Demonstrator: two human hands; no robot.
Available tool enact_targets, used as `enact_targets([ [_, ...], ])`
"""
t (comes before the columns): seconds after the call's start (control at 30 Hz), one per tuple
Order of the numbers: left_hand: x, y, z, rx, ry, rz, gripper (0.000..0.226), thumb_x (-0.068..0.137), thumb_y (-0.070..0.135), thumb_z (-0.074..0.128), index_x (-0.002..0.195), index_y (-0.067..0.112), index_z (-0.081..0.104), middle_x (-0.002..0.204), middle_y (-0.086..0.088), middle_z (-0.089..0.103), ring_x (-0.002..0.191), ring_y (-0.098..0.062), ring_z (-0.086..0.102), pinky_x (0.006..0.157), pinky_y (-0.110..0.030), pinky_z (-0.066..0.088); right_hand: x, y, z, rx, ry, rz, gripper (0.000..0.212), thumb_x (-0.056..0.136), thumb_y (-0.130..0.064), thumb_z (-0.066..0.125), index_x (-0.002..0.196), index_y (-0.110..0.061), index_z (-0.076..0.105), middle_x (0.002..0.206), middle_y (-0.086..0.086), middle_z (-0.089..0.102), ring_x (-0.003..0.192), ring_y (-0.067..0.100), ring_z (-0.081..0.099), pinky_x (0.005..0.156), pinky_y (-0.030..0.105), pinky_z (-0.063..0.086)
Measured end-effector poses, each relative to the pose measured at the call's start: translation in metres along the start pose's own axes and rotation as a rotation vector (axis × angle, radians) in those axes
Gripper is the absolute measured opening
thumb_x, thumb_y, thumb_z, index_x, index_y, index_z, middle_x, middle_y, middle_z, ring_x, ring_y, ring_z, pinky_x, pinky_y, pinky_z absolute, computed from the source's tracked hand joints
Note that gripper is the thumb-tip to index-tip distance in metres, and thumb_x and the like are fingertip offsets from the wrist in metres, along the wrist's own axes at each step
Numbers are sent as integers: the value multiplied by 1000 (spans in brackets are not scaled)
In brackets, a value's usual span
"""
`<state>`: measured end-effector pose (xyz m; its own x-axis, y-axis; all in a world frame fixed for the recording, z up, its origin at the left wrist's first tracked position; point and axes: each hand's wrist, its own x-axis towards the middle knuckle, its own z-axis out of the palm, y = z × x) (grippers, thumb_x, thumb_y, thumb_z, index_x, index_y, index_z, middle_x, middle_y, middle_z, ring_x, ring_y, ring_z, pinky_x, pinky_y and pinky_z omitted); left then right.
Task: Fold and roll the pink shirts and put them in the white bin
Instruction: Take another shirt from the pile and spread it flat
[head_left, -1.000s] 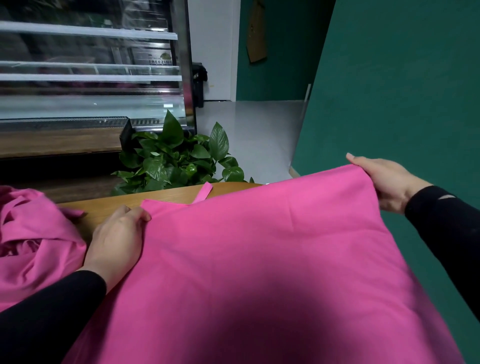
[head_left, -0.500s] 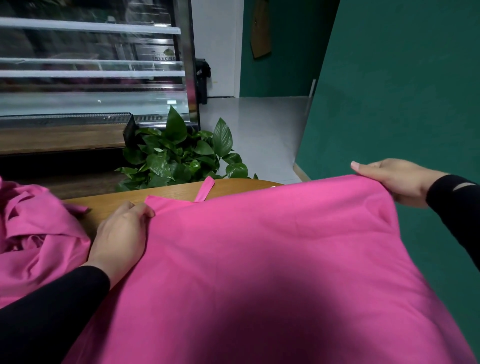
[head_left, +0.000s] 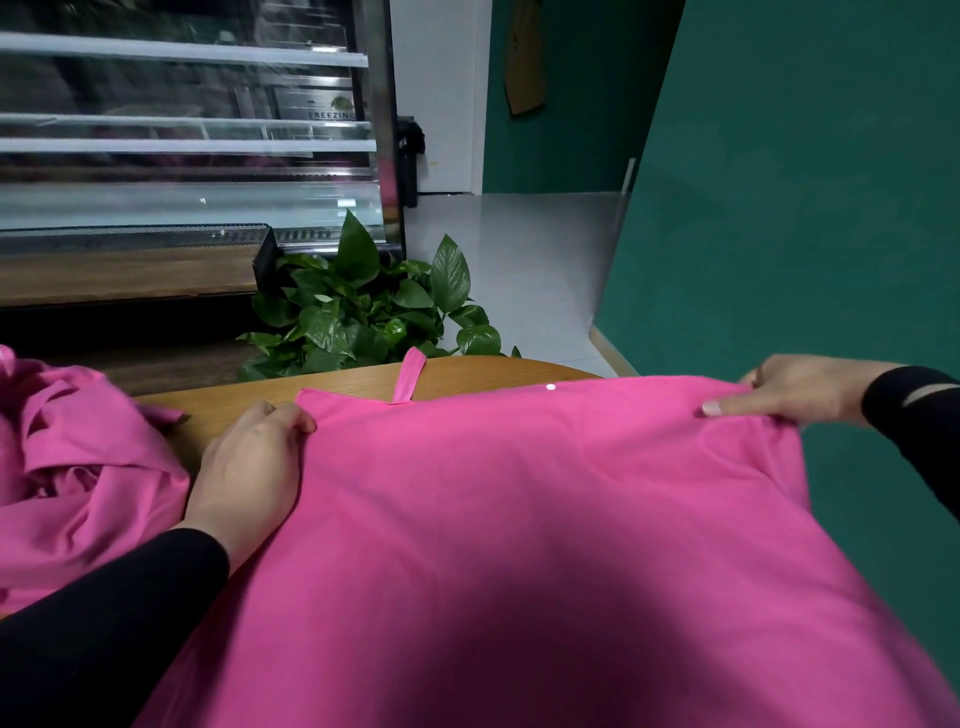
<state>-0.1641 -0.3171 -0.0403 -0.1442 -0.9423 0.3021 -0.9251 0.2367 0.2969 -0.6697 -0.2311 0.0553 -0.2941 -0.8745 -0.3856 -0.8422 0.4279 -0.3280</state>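
Pinching the far left corner of the spread bright pink cotton shirt (head_left: 519, 519), the left hand (head_left: 249, 467) is curling its thumb and fingers onto the fabric edge at about ten o'clock on the rounded light wooden tabletop (head_left: 337, 384), while the right hand (head_left: 795, 389) is gripping the far right corner at about two o'clock, thumb laid along the top and fingers tucked under, beyond the table's edge. That shirt is lying flat across most of the table and draping toward the person, with a narrow pink strap or loop (head_left: 408, 375) sticking out past its far edge at twelve o'clock and a small pale round button or dot (head_left: 550, 386) on that edge. To do this step well, I judge that both corners should be drawn apart evenly until the far edge is running straight and the wrinkle under the right hand is flattening, and the right corner should be brought onto the table before any fold. A crumpled heap of pink shirts (head_left: 78, 467) is waiting at nine o'clock, just beside the left wrist. No white bin is showing. Beyond the table, a leafy green potted plant (head_left: 363, 306) is standing before a glass-fronted display chiller (head_left: 187, 130), whose label is reading "FREEZING", cut off at its end.
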Motion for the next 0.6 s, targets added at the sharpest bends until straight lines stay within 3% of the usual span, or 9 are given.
enact_targets([
  [0.1,0,1,0,-1,-4,-3,24,97,9,48,104,24,65,92,-1,51,86,-37,61,82,-48,51,0,17,-5,-66,-110,-5,99,35,-94,70,74,-3,74,64,0,61,60,15,51,61,29,44],
  [0.2,1,0,1,5,-5,-7,24,97,9,47,103,25,64,91,-1,51,85,-36,61,82,-48,51,-5,21,-15,-236,9,-8,78,59,-87,66,66,-9,73,59,-5,65,54,12,54,58,26,48],
  [0.33,1,0,1,16,-8,-13,24,98,10,46,103,25,64,90,0,50,85,-36,60,82,-48,52,6,29,-17,-352,320,-75,45,89,-56,64,76,-13,63,73,4,65,68,20,60,60,33,43],
  [0.43,1,0,1,13,-6,-11,24,98,11,46,103,25,64,89,0,50,84,-36,60,81,-48,52,20,31,-4,-384,398,-31,33,97,-51,58,82,-21,56,87,5,66,79,26,60,76,38,50],
  [0.53,1,-1,1,11,-4,-14,23,98,11,46,103,25,64,91,-1,52,85,-36,61,81,-48,52,23,20,15,-414,490,30,17,98,-45,56,103,-28,57,118,7,64,109,30,59,93,45,43],
  [0.6,1,-1,2,11,-4,-20,23,98,12,46,103,26,64,91,0,51,85,-37,61,81,-48,52,17,2,31,-435,632,-18,31,96,-39,61,123,-26,58,132,7,55,122,33,50,98,52,37],
])
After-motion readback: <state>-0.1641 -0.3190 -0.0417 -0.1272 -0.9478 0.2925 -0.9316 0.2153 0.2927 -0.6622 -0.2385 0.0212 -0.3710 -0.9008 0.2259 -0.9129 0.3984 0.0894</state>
